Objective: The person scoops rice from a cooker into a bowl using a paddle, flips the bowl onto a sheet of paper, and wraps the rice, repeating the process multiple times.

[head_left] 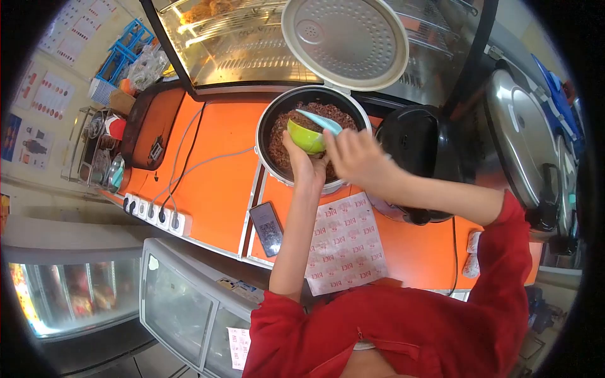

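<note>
Left hand (302,165) wrapped round bowl (305,140), right hand (356,156) round spoon (320,120), rice (278,140) could be spilled by tilting at worktop's (220,126) back edge.

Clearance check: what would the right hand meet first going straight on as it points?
Probably the green bowl held in the left hand; the right hand, gripping the light-blue paddle, points toward it. Depth between them is unclear in this single view.

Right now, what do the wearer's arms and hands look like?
Plain red sleeves ending around the elbows, bare forearms below. Left hand and right hand ungloved; no wristband or watch visible. The right is motion-blurred.
</note>
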`<state>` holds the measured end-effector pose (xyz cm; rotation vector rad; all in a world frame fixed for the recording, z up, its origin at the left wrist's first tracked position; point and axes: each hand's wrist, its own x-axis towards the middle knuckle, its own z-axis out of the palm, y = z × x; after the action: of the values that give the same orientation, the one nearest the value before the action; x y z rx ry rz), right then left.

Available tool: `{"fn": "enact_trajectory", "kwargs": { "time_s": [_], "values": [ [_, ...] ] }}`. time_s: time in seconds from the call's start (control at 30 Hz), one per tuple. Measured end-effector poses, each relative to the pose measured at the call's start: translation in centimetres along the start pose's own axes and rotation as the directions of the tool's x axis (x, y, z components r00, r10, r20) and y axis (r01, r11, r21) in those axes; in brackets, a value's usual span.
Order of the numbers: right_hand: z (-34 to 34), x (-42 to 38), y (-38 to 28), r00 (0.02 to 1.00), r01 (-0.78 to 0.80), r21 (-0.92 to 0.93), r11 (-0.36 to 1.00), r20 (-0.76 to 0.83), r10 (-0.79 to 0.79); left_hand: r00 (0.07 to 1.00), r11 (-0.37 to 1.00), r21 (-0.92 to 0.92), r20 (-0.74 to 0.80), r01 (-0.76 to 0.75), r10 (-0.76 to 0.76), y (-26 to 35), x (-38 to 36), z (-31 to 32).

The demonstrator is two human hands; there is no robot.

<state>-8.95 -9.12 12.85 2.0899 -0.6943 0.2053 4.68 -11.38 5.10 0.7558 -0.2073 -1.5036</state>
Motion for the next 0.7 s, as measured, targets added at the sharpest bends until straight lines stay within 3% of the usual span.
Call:
{"fn": "enact_trajectory", "kwargs": {
  "time_s": [0.03,0.1,0.13,0.2,0.23,0.3,0.33,0.47,0.53,0.63,0.67,0.7],
  "values": [
    [0.4,-0.1,1.0,0.992,-0.115,0.276,0.954,-0.025,0.126,0.999,0.999,-0.026,-0.025,0.029,-0.029,0.4,-0.4,0.6],
    [-0.7,-0.2,4.1,0.944,-0.328,0.387,0.862,0.144,0.295,0.997,0.998,-0.045,-0.049,0.054,-0.057,1.1,-0.6,0.6],
    [-1.0,-0.5,4.8,0.945,-0.328,0.388,0.861,0.140,0.296,0.997,0.995,-0.074,-0.021,0.071,-0.073,1.3,-0.5,0.4],
    [-1.1,-1.1,5.6,0.849,-0.484,0.787,0.382,0.318,0.422,0.995,0.990,-0.098,-0.008,0.100,-0.101,1.4,-0.3,0.4],
    [-1.0,-1.2,4.9,0.850,-0.484,0.787,0.383,0.319,0.419,0.995,0.990,-0.101,-0.010,0.101,-0.102,1.4,-0.6,0.6],
    [-0.4,-1.4,1.9,0.819,-0.519,0.854,0.043,0.482,0.313,0.996,0.996,-0.002,0.024,0.091,-0.091,1.4,-1.1,1.3],
    [-0.2,-1.6,0.5,0.805,-0.567,0.804,0.179,0.495,0.328,0.996,0.996,-0.007,0.026,0.085,-0.085,1.4,-1.3,1.5],
    [-1.0,-1.4,-1.4,0.751,-0.653,0.738,0.169,0.604,0.265,0.996,0.995,0.065,0.042,0.080,-0.083,2.4,-2.2,0.9],
    [-1.4,-1.2,-1.4,0.713,-0.697,0.713,0.072,0.681,0.166,0.995,0.993,0.074,0.027,0.090,-0.093,3.1,-2.3,0.7],
    [-1.6,-0.1,0.7,0.777,-0.620,0.782,0.062,0.601,0.188,0.996,0.993,0.072,0.009,0.091,-0.092,3.5,-2.4,0.6],
    [-0.6,0.0,0.4,0.821,-0.532,0.843,0.075,0.493,0.287,0.996,0.994,0.066,0.009,0.091,-0.091,3.5,-2.4,0.6],
    [-0.2,0.5,0.5,0.822,-0.530,0.845,0.074,0.491,0.289,0.994,0.991,0.100,0.046,0.092,-0.097,3.6,-2.4,0.8]
  ]
}}
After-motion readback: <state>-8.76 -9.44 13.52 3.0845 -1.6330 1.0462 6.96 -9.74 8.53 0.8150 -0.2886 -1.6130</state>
